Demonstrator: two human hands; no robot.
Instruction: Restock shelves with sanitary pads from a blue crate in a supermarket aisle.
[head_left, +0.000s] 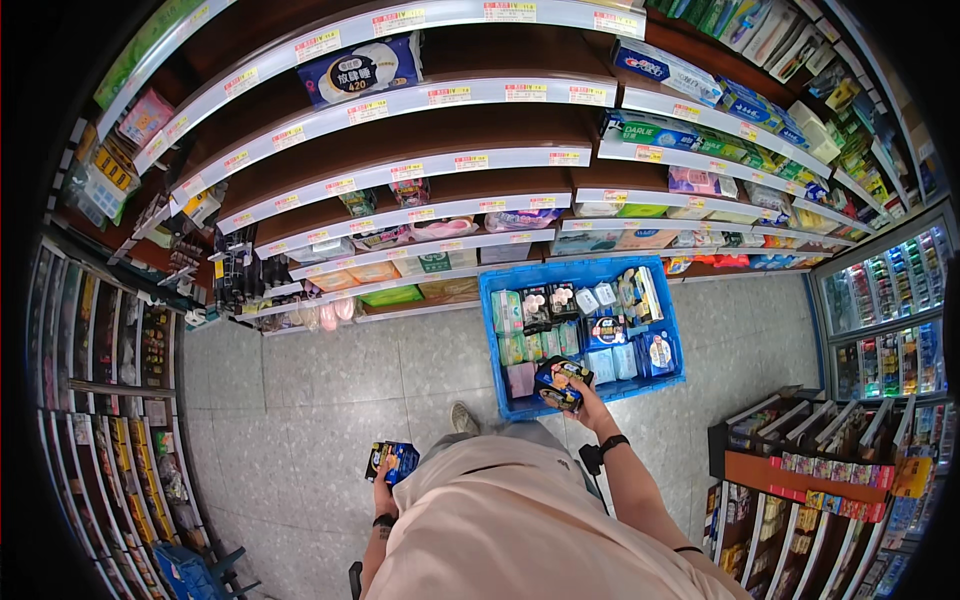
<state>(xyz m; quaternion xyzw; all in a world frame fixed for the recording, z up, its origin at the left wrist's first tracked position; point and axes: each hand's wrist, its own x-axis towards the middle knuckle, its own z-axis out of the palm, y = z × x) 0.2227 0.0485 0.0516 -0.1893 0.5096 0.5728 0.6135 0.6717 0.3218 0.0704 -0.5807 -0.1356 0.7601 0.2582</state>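
Observation:
My right hand (589, 405) grips a black and gold packet (559, 381) over the near edge of a blue plastic crate (581, 405). Low at my left side, my left hand (383, 480) holds a dark blue and black packet (396, 459). The crate holds several packets of sanitary pads: pale green ones (507, 311) at the left, black ones with pink-white flowers (535, 309), a blue one (604, 330) near the middle, light blue ones (624, 360) and a dark blue one (660, 352) at the right. What supports the crate is hidden.
Ahead stands a store shelf (480, 157) with price strips and a blue packet (364, 71) high up. Toothpaste boxes (667, 71) fill shelves at the right. A drinks cooler (885, 300) and a snack rack (802, 465) stand at the right, a blue stool (187, 570) at the lower left.

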